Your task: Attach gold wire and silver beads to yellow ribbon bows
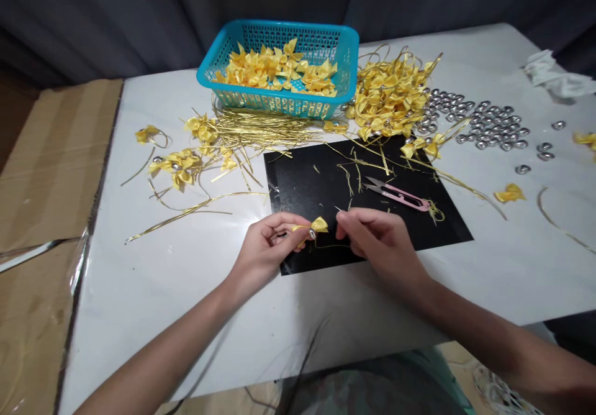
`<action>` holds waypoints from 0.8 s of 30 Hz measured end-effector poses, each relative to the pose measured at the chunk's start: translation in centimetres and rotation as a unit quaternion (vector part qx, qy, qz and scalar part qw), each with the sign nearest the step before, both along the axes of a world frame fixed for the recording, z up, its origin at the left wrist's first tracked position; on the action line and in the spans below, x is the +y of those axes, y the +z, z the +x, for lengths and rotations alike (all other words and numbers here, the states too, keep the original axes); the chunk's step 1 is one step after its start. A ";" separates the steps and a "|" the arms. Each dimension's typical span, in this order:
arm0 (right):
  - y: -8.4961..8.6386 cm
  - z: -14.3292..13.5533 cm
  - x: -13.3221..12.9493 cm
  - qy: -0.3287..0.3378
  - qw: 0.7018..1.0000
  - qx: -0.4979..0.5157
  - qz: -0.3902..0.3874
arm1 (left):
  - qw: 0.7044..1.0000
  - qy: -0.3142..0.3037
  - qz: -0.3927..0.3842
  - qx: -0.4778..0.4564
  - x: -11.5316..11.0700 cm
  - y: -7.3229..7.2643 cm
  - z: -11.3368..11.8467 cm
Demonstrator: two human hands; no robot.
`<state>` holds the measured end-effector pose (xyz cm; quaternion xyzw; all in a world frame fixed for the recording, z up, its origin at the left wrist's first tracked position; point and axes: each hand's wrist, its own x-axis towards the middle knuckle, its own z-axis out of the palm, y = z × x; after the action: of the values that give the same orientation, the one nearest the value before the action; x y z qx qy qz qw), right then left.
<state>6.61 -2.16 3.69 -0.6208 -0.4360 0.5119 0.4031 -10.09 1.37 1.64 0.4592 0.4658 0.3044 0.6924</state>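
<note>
My left hand (274, 238) pinches a small yellow ribbon bow (319, 225) with a silver bead (312, 233) at its middle, above the left part of a black mat (307, 185). A thin gold thread (333, 245) curves from the bow toward my right hand (372, 232). The fingers of my right hand are pinched together, with a thin pointed tip showing just past them; what it belongs to is hidden. Pink-handled snips (400, 195) lie on the mat beyond my right hand.
A blue basket (279, 97) of yellow bows stands at the back. Beside it are gold strands (261, 129), a pile of finished-looking bows (391, 95) and scattered silver beads (498, 126). More bows (179, 166) lie at left, one bow (510, 192) at right, white tissue (556, 76) back right.
</note>
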 end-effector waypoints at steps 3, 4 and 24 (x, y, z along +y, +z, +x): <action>0.4 -0.5 0.0 -0.018 0.999 -0.049 0.005 | 1.000 -0.010 0.010 0.010 -0.2 -0.1 -0.1; 0.4 -0.7 0.0 -0.009 0.998 -0.059 -0.002 | 1.000 -0.012 0.015 0.009 -0.2 -0.2 -0.1; -0.7 -0.3 0.5 0.053 0.996 -0.063 -0.022 | 0.997 -0.048 0.020 0.061 0.0 0.3 -0.1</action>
<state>6.33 -1.65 3.02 -0.6366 -0.4814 0.5020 0.3332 -10.23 1.41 1.98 0.5130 0.4785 0.2512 0.6669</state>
